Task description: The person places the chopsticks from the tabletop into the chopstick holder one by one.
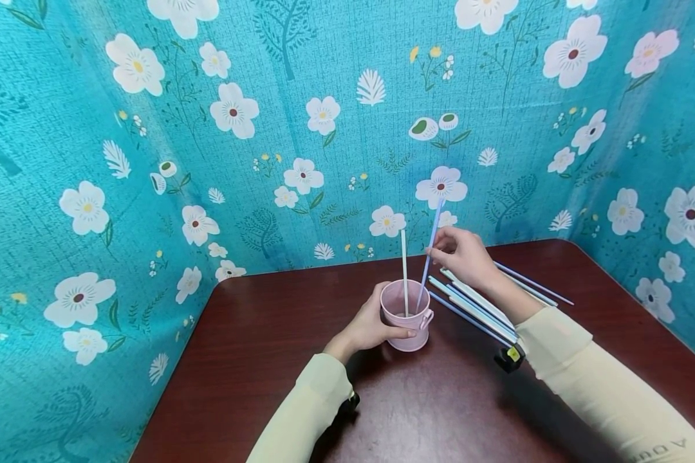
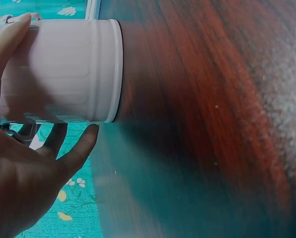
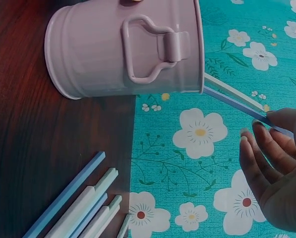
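Observation:
A small pink metal bucket [image 1: 405, 334] with side handles stands upright on the table, a pale green stick [image 1: 405, 263] leaning inside it. My left hand [image 1: 367, 326] grips the bucket around its side, thumb across the front; in the left wrist view its fingers [image 2: 81, 148] curve under the wall. Between thumb and fingertips my right hand [image 1: 460, 256] pinches a long thin blue stick [image 1: 434, 225], tilted, with its lower end inside the bucket. The right wrist view shows the blue stick [image 3: 232, 103] passing the rim beside the pale one [image 3: 237, 93].
To the right of the bucket lies a loose bundle of several blue, white and pale green sticks [image 1: 475, 312], partly under my right forearm. The dark reddish wooden table [image 1: 266, 328] meets a turquoise flowered cloth [image 1: 336, 141] at the back and sides.

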A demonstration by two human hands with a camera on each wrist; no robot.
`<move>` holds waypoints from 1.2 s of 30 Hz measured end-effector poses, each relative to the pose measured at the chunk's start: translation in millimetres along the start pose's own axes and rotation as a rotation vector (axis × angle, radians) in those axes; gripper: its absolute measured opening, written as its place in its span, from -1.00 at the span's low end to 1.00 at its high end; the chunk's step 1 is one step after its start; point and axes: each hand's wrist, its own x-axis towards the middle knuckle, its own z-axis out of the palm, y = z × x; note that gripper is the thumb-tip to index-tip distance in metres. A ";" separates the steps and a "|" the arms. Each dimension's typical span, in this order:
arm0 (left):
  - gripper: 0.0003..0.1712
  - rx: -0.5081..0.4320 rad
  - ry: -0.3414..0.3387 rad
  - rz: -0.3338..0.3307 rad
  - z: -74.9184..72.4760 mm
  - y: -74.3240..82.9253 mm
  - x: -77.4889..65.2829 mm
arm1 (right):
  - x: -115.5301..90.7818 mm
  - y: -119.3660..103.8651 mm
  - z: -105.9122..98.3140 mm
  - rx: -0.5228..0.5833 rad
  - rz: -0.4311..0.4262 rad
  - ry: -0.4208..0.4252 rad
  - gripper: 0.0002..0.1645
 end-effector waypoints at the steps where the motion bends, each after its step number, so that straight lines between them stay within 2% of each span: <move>1: 0.14 0.002 -0.001 0.000 0.1 0.0 0.0 | -0.6 0.1 0.7 -0.005 0.002 -0.002 -0.84; 5: 0.14 0.008 0.002 0.000 0.3 -0.2 -0.1 | -2.3 1.7 4.1 -0.016 0.020 -0.011 -0.85; 16: 0.16 0.008 0.006 -0.009 0.6 0.2 -0.1 | -4.7 8.2 11.0 0.039 0.067 -0.068 -0.87; 28: 0.14 0.010 0.004 -0.009 0.3 1.9 -0.8 | -5.6 16.7 16.4 -0.001 0.016 -0.061 -0.86; 36: 0.15 0.002 0.005 -0.003 0.8 1.1 0.0 | -8.7 15.5 21.3 -0.024 0.022 -0.077 -0.84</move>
